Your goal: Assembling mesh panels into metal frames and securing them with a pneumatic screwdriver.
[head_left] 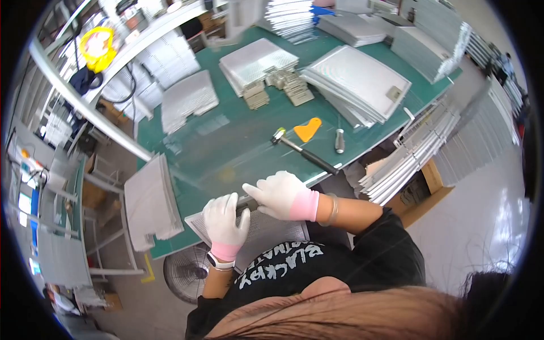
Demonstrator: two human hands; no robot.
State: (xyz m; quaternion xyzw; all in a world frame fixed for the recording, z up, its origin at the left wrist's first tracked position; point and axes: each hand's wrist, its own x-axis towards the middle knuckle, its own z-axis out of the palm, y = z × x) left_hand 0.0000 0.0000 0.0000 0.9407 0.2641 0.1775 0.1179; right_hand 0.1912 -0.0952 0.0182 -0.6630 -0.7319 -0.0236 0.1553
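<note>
A grey perforated panel (280,228) leans between my body and the near edge of the green table. My left hand (224,222), in a white glove with a pink cuff, grips the panel's upper edge near its left end, thumb apart from the fingers. Just right of it, my right hand (280,195), gloved alike, closes on the same edge with its index finger reaching left. Between the hands shows a small dark spot I cannot make out. Ahead lie a hammer (306,153) with a black handle, a yellow scraper (308,130) and a screwdriver (339,141).
On the green table (226,144) are stacked panels (357,79), another panel stack (258,59) and beige metal pieces (292,85). Panels (152,198) overhang the left edge. A fan (184,275) stands below left. At right, panels (413,147) stand by a cardboard box (422,195).
</note>
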